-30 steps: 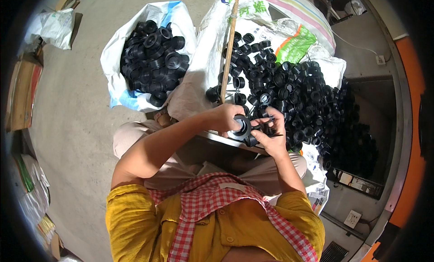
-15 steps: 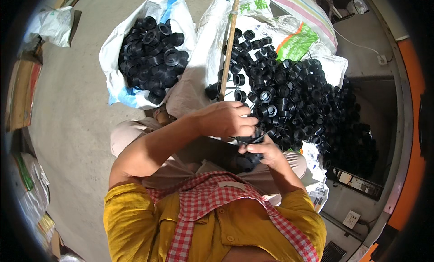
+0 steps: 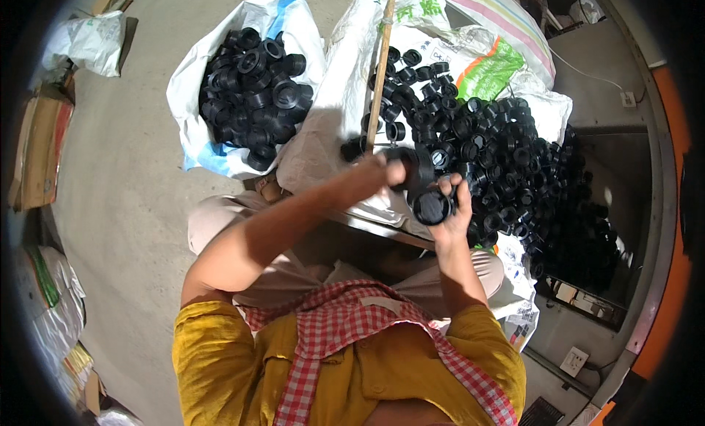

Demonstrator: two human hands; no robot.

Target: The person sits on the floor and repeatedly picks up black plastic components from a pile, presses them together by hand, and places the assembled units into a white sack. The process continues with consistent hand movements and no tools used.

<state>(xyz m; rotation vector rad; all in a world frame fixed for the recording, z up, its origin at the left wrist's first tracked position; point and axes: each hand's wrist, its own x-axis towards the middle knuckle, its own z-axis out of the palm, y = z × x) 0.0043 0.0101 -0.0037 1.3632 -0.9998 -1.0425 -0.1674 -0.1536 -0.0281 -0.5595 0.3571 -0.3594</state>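
Observation:
My right hand (image 3: 454, 219) is closed round a round black plastic cap (image 3: 432, 206), its flat face turned up. Just left of it, my left hand (image 3: 373, 179) is smeared by motion, with its fingers closed on a black plastic ring (image 3: 418, 169). That ring is blurred too, and whether it touches the cap I cannot tell. Beyond both hands a large heap of black plastic rings and caps (image 3: 477, 143) spreads over white woven sacking (image 3: 433, 40). A wooden stick (image 3: 382, 66) lies across the sacking near my left hand.
At the far left a white and blue woven sack (image 3: 187, 103) stands open, with larger black rings (image 3: 257, 88) inside. Cardboard (image 3: 40, 150) and plastic packets (image 3: 62, 290) line the left edge. A wall socket (image 3: 574, 360) and an orange panel (image 3: 664, 206) are at right.
Both hands have moved apart and away from my body. The right hand has risen and now shows the cap face up. A thin strip seen between the hands no longer shows.

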